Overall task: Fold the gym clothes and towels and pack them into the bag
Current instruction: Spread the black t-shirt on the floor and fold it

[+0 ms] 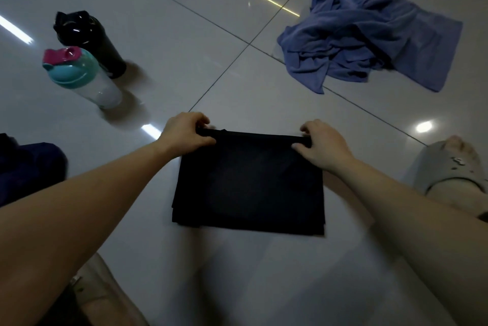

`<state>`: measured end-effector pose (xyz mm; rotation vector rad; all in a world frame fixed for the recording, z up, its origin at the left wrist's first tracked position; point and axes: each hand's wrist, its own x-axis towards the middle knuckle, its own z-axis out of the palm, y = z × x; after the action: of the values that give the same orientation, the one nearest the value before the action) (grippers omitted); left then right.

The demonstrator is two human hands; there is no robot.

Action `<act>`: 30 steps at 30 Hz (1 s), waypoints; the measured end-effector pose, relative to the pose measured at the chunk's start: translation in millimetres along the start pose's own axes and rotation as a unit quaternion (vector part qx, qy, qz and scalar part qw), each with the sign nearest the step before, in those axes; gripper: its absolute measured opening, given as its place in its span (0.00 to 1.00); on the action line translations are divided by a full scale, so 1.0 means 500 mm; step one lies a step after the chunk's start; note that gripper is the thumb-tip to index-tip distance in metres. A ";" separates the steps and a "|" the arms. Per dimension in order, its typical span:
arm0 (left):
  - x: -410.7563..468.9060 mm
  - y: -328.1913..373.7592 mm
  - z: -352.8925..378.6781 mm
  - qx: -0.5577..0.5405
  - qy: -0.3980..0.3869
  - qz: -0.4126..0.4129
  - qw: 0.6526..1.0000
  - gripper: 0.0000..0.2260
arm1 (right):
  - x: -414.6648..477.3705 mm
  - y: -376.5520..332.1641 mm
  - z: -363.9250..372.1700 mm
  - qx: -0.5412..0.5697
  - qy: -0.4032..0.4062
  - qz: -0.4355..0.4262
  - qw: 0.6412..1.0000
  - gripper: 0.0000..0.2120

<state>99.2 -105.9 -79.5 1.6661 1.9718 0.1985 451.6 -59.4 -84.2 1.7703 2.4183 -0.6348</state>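
Note:
A black garment [248,185] lies folded into a flat rectangle on the glossy tiled floor in front of me. My left hand [184,133] pinches its far left corner, thumb under the edge. At the far right corner my right hand [320,142] pinches the same far edge. A crumpled blue heap of towel and clothing [369,35] lies unfolded at the upper right. A dark navy shape [29,167], perhaps the bag, shows at the left edge, mostly cut off.
Two shaker bottles stand at the upper left: a black one [92,40] and a clear one with a teal and pink lid [81,77]. My foot in a grey slipper [449,164] rests at the right. My knee is at the bottom left.

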 end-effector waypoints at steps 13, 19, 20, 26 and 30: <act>0.013 0.033 0.023 0.056 -0.006 -0.028 0.998 0.22 | 0.045 -0.049 -0.009 -0.037 -0.104 0.035 0.993 0.22; 0.016 0.034 0.032 -0.010 -0.023 -0.084 0.996 0.10 | 0.056 -0.036 -0.010 0.031 -0.114 0.069 0.991 0.13; 0.017 0.037 0.031 -0.005 -0.029 -0.088 0.996 0.10 | 0.057 -0.035 -0.009 0.040 -0.117 0.071 0.990 0.12; 0.022 0.045 0.016 -0.032 -0.075 -0.099 0.992 0.09 | 0.045 -0.028 -0.014 0.119 -0.139 0.078 0.980 0.13; 0.013 0.040 0.002 -0.066 -0.117 -0.091 0.987 0.08 | 0.026 -0.020 -0.024 0.164 -0.167 0.062 0.970 0.12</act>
<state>116.2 -95.5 -73.5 1.3513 1.8765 0.0612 439.9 -45.8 -74.5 1.7310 2.0513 -1.2639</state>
